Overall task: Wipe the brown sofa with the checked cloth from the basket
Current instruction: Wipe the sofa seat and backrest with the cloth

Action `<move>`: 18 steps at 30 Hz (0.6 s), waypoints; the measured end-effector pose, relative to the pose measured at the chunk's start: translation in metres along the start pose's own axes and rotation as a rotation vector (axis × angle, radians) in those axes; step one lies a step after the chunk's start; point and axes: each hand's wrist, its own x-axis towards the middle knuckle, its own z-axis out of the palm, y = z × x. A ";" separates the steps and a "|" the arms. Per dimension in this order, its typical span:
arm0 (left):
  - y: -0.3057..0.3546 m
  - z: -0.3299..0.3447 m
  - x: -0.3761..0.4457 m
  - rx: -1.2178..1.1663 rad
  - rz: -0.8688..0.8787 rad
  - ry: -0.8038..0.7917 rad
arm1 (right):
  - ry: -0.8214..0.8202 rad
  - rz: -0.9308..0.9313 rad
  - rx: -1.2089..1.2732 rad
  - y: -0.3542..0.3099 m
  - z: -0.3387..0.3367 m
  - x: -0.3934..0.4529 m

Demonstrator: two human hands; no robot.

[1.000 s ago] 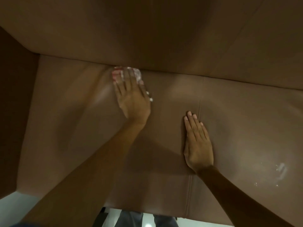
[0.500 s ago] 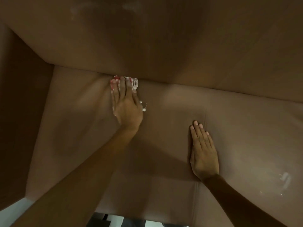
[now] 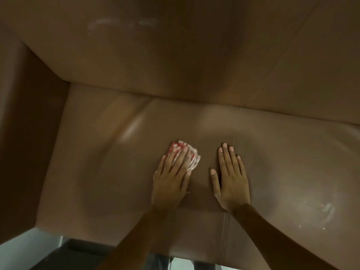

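Note:
The brown sofa [image 3: 109, 172] fills the view, with its seat below and its backrest above. My left hand [image 3: 173, 176] presses the bunched red-and-white checked cloth [image 3: 191, 154] flat onto the middle of the seat; the cloth shows beyond and beside my fingertips, the remainder hidden under the palm. My right hand [image 3: 229, 178] lies flat and empty on the seat just right of it, fingers apart, beside the seam between the cushions. The basket is not in view.
The sofa's armrest [image 3: 29, 133] rises at the left. Whitish marks show on the seat at the right [image 3: 327, 209] and on the backrest [image 3: 120, 24]. Pale floor [image 3: 25, 248] lies below the seat's front edge.
My left hand has dragged the cloth from the crease under the backrest toward me to mid-seat, close beside my right hand. The right hand stays planted on the seat.

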 end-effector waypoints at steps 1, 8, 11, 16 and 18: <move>-0.010 -0.002 -0.019 -0.008 0.020 -0.016 | -0.005 0.001 -0.006 0.000 -0.001 0.000; -0.078 -0.032 -0.091 0.029 -0.192 -0.229 | -0.030 -0.003 0.012 -0.006 -0.009 -0.001; -0.107 -0.053 -0.079 -0.103 -0.481 0.029 | -0.068 0.037 0.058 -0.021 -0.020 0.002; -0.119 -0.115 0.054 -0.127 -0.338 0.436 | 0.195 -0.060 0.167 -0.070 -0.075 0.086; -0.113 -0.150 0.116 -0.161 -0.274 0.620 | 0.380 -0.097 0.201 -0.085 -0.110 0.140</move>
